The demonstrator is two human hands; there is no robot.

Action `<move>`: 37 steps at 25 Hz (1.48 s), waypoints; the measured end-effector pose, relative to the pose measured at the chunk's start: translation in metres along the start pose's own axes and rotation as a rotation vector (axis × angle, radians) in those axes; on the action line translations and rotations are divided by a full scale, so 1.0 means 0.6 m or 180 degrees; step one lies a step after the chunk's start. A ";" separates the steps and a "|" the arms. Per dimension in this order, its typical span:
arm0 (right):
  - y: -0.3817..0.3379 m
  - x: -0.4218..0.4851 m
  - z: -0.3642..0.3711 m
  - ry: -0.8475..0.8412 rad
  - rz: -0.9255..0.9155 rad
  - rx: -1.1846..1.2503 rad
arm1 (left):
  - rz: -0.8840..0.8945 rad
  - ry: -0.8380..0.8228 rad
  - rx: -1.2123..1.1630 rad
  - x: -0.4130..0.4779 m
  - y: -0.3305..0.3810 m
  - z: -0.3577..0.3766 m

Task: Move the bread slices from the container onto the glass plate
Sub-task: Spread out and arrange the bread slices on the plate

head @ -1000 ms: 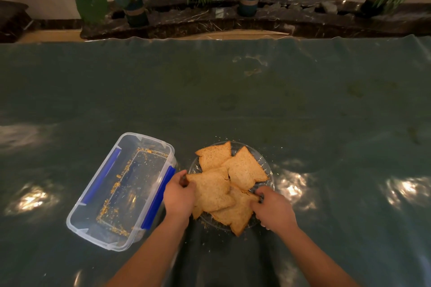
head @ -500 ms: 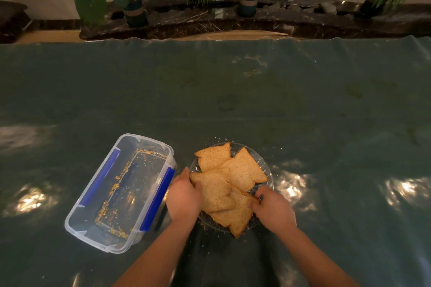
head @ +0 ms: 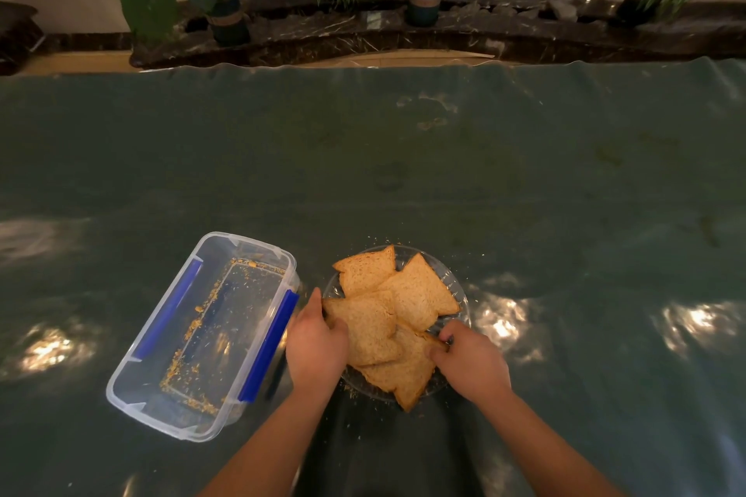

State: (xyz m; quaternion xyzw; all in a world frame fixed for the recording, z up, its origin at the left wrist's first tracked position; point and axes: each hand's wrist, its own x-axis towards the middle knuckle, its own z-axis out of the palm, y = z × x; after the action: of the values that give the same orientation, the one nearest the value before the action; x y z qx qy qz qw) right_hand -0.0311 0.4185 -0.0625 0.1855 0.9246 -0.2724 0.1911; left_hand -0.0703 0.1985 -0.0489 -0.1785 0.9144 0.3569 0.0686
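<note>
Several brown bread slices (head: 420, 295) lie overlapping on the round glass plate (head: 459, 288) near the table's front. My left hand (head: 317, 343) is at the plate's left side, fingers curled over the left edge of the front-left slice (head: 371, 329). My right hand (head: 472, 361) is at the plate's front right, fingertips pinching the right corner of the lowest slice (head: 407, 377). The clear plastic container (head: 133, 383) with blue latches stands just left of the plate and holds only crumbs.
A shiny dark green cover (head: 403, 173) spreads over the whole table. Crumbs are scattered around the plate. Beyond the far edge, potted plants (head: 226, 12) stand on a dark stone ledge.
My left hand has moved right, from the plate's rim onto the front-left slice, which has shifted slightly. My right hand stays at the lowest slice's corner.
</note>
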 end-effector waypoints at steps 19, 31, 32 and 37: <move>-0.030 0.100 -0.056 0.0461 -0.0590 -0.0446 | 0.0082 -0.0715 0.0118 0.107 0.058 -0.004; 0.001 0.061 -0.051 0.0483 -0.0334 -0.0207 | 0.0436 -0.0726 0.0052 0.086 0.082 -0.010; 0.001 0.062 -0.052 0.0447 -0.0337 -0.0183 | 0.0625 -0.0548 0.0097 0.071 0.072 -0.016; -0.002 0.069 -0.059 0.0742 -0.0589 -0.0517 | 0.0493 -0.0308 0.0552 -0.027 0.005 -0.008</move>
State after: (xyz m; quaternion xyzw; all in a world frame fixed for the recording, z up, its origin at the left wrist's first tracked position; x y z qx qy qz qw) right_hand -0.0758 0.4480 -0.0532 0.1138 0.9726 -0.1898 0.0711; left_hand -0.0566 0.2017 -0.0396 -0.0833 0.9485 0.2889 0.1001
